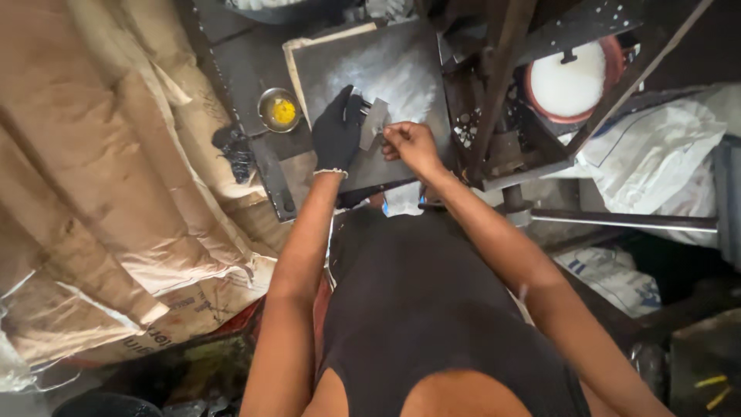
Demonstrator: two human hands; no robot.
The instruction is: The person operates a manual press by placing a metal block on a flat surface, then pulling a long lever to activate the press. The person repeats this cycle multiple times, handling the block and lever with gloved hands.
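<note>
Holding a small flat grey metal piece (373,122) between both hands, over the middle of a dark metal plate (409,85) dusted with white powder.

Left hand (337,131): black glove, pale beaded band at the wrist, fingers closed on the left edge of the piece, palm resting on the plate. Right hand (409,144): bare, fingers pinched tight on the lower right corner of the piece. Piece tilted, one face turned up; whether touching the plate or lifted just clear of it, cannot tell.

Progress, as judged: one piece in hand and mid-handling; no stack of finished or waiting pieces visible on the plate, so share done and share left not readable from this view. Powder smeared across the plate's upper half, suggesting work already under way on that surface.

Further out, left: small round metal dish (279,109) with yellow paste, just beside the plate on the dark tabletop (239,62); a black rag or lump (235,150) near it. Beyond, stacked brown paper sacks (100,177).

Further out, right: dark steel machine frame (502,69) touching the plate's edge; behind it a red-rimmed bowl (571,81) filled with white powder; white woven sacks (656,147) beside.
</note>
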